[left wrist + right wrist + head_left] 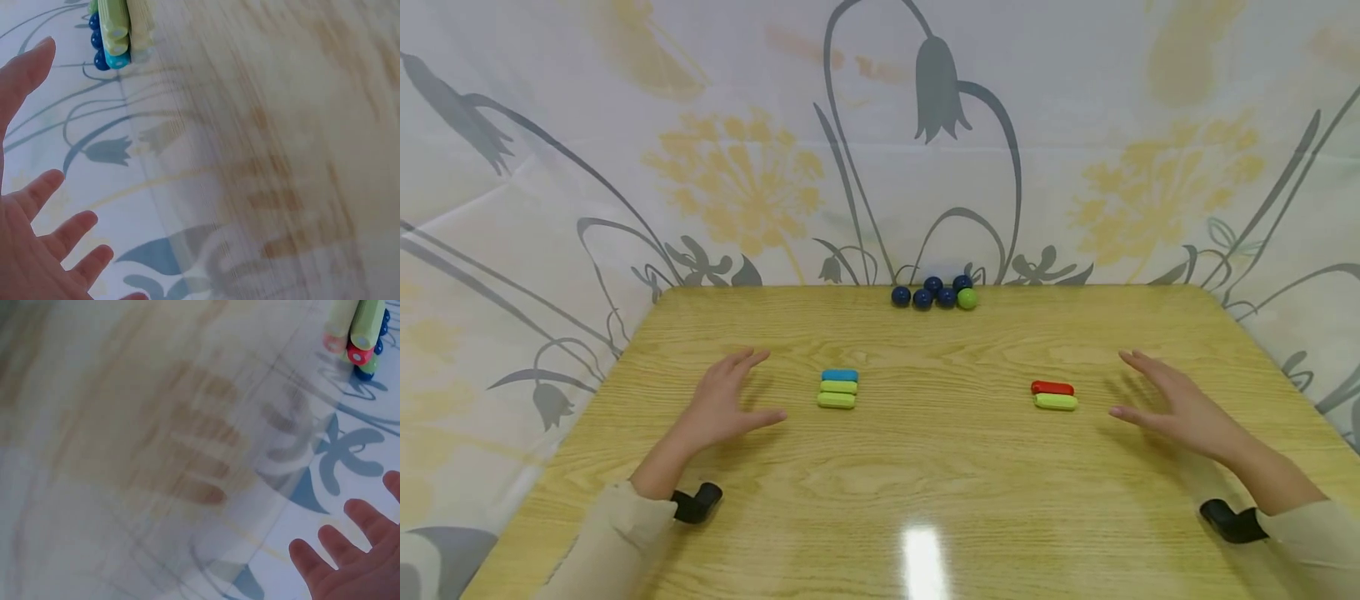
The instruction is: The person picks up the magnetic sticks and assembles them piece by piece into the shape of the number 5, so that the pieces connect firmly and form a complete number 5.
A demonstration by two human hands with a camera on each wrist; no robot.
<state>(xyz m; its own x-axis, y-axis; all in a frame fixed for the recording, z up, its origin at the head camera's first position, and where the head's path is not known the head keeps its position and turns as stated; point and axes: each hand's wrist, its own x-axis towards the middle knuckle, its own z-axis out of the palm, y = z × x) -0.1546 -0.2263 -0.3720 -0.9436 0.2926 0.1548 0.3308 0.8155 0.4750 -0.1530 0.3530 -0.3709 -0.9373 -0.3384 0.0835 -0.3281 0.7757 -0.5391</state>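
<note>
My left hand [722, 404] is held over the table with fingers spread, touching nothing. To its right lie three short sticks side by side: a blue one [839, 376] at the back and two yellow-green ones [837, 400] in front. My right hand [1180, 410], its thumb and fingers apart, is also empty. A red stick [1052, 388] and a yellow-green stick [1056, 402] lie together to its left. In the left wrist view the blue stick [117, 60] shows end-on; the right wrist view has the red stick [359, 355] end-on.
At the back edge of the wooden table [880, 467] several dark blue balls [922, 298] sit clustered with one green ball [967, 298]. A flower-patterned cloth [880, 183] stands behind the table. A black strap piece [700, 502] is at the left wrist, another [1232, 522] at the right.
</note>
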